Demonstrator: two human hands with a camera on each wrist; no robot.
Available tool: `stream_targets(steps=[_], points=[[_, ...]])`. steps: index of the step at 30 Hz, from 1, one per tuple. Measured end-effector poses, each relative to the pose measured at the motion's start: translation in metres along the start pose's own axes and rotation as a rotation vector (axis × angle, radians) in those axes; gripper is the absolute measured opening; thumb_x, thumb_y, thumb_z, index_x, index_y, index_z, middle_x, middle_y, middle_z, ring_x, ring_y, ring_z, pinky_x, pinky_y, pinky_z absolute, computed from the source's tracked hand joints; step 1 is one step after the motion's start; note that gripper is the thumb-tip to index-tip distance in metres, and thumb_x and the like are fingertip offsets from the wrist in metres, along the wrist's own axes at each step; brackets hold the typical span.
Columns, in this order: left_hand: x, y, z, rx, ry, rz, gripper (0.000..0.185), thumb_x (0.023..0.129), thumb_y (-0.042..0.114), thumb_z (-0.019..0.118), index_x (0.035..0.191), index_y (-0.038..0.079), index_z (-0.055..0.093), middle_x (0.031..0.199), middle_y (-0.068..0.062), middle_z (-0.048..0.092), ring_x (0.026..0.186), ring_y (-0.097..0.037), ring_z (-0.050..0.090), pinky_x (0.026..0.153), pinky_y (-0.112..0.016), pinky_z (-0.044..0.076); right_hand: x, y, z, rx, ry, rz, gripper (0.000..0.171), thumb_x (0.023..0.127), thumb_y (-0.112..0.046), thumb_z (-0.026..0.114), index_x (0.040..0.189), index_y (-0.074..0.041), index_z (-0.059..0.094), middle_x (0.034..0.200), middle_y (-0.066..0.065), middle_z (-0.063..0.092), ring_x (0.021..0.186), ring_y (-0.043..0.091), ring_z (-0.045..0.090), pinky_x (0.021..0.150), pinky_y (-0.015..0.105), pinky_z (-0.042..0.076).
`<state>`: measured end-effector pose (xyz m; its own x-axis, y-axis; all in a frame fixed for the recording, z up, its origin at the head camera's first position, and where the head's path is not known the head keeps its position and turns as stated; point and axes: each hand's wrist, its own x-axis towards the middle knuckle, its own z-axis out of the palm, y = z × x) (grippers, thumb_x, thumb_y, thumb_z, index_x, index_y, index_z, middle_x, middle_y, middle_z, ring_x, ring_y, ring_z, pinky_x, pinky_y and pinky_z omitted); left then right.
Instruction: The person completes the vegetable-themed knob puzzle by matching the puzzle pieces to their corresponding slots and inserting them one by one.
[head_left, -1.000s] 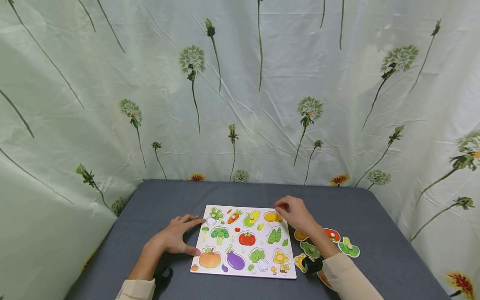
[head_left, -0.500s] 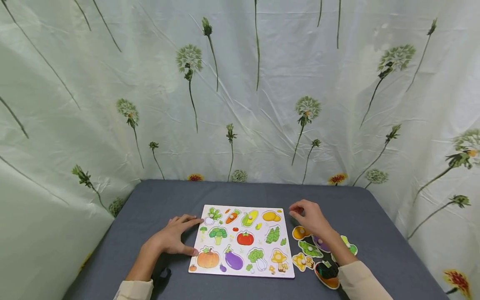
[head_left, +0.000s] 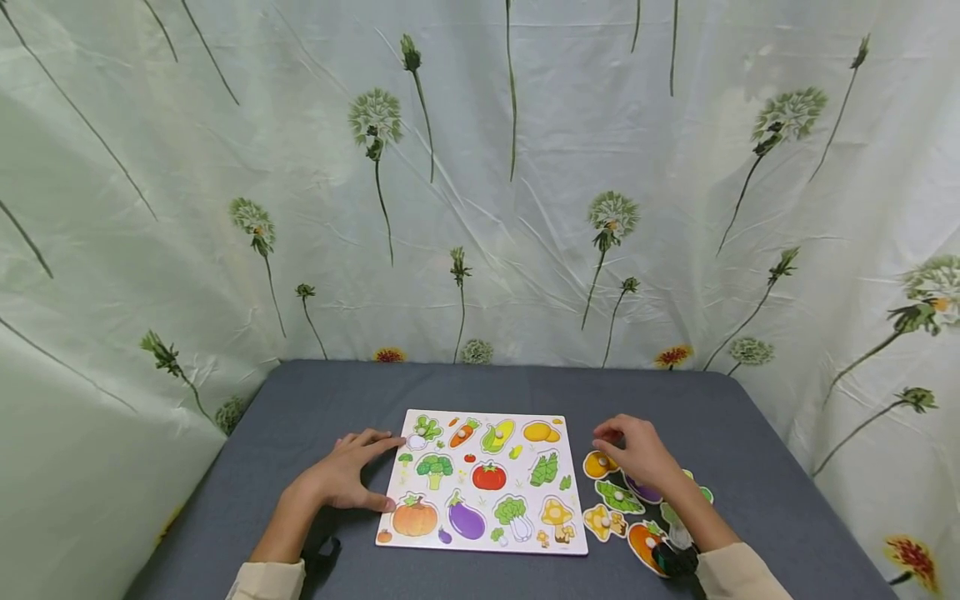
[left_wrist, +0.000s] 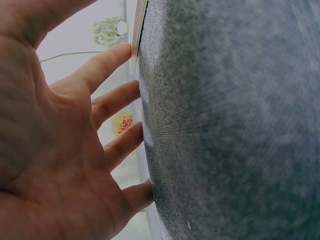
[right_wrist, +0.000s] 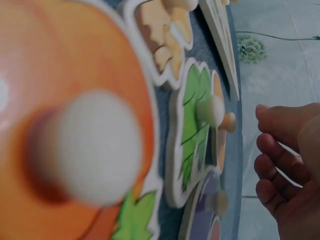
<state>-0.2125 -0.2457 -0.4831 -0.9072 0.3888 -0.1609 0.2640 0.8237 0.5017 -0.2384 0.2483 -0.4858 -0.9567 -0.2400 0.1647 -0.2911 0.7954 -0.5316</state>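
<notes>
A white vegetable puzzle board lies on the table. Knobs show on its turnip, carrot and corn pieces. My left hand has its fingers spread, with thumb and index finger touching the board's left edge. In the left wrist view, the other fingertips rest on the cloth. My right hand hovers over loose knobbed pieces, fingers loosely bent and holding nothing. Nearest it are a yellow-orange piece, a green piece and a purple eggplant piece.
A mushroom piece and a pumpkin piece lie right of the board, nearer me. Another green piece is partly behind my right forearm. Grey cloth covers the table; a flowered curtain hangs behind it.
My right hand has moved from the board's upper right corner, rightward and closer to me, over the loose pieces. The left hand stays at the board's edge. The head view has shifted slightly.
</notes>
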Motion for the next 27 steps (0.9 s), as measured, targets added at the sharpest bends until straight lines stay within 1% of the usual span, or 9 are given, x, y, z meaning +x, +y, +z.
stream_targets(steps=[4, 8, 11, 16, 21, 27], points=[[0.000, 0.001, -0.001, -0.002, 0.002, 0.010, 0.103, 0.067, 0.057, 0.090, 0.155, 0.022, 0.048, 0.155, -0.017, 0.044, 0.143, -0.051, 0.034, 0.113, -0.080, 0.015, -0.004, 0.002, 0.001, 0.016, -0.025, 0.034, 0.011, 0.092, -0.014, 0.078, 0.101, -0.009, 0.077, 0.092, -0.002, 0.068, 0.081, 0.009, 0.061, 0.070, 0.024, 0.053], [-0.001, 0.002, -0.002, -0.006, -0.003, 0.007, 0.104, 0.066, 0.056, 0.090, 0.154, 0.021, 0.049, 0.155, -0.017, 0.044, 0.144, -0.052, 0.033, 0.114, -0.080, 0.013, -0.009, 0.005, 0.004, 0.026, -0.042, 0.024, 0.009, 0.092, -0.018, 0.078, 0.100, -0.013, 0.077, 0.092, -0.004, 0.067, 0.079, 0.007, 0.060, 0.070, 0.024, 0.052], [0.000, 0.001, -0.001, -0.003, -0.009, 0.003, 0.103, 0.067, 0.056, 0.090, 0.155, 0.022, 0.048, 0.156, -0.016, 0.044, 0.144, -0.052, 0.032, 0.114, -0.080, 0.012, -0.013, 0.009, 0.006, 0.025, -0.051, -0.002, 0.009, 0.093, -0.021, 0.077, 0.099, -0.013, 0.077, 0.091, -0.005, 0.066, 0.078, 0.005, 0.058, 0.069, 0.024, 0.051], [0.000, -0.001, 0.001, -0.005, -0.004, -0.003, 0.103, 0.066, 0.056, 0.090, 0.155, 0.023, 0.049, 0.156, -0.014, 0.044, 0.144, -0.051, 0.033, 0.114, -0.081, 0.014, -0.015, 0.012, 0.008, 0.043, -0.060, 0.004, 0.010, 0.094, -0.024, 0.077, 0.098, -0.016, 0.078, 0.088, -0.007, 0.065, 0.075, 0.003, 0.056, 0.068, 0.023, 0.050], [0.000, -0.002, 0.002, 0.003, 0.005, -0.002, 0.104, 0.065, 0.057, 0.090, 0.154, 0.024, 0.049, 0.155, -0.014, 0.044, 0.142, -0.049, 0.035, 0.114, -0.080, 0.016, -0.018, 0.015, 0.006, 0.051, -0.081, 0.005, 0.013, 0.092, -0.028, 0.078, 0.097, -0.016, 0.078, 0.087, -0.007, 0.065, 0.074, 0.004, 0.054, 0.067, 0.023, 0.048], [0.002, -0.005, 0.003, 0.014, 0.005, 0.011, 0.104, 0.066, 0.058, 0.089, 0.155, 0.024, 0.048, 0.156, -0.014, 0.044, 0.143, -0.049, 0.035, 0.114, -0.080, 0.016, -0.020, 0.019, 0.005, 0.056, -0.087, 0.002, 0.012, 0.092, -0.028, 0.078, 0.098, -0.017, 0.078, 0.088, -0.008, 0.064, 0.074, 0.003, 0.052, 0.067, 0.023, 0.046]])
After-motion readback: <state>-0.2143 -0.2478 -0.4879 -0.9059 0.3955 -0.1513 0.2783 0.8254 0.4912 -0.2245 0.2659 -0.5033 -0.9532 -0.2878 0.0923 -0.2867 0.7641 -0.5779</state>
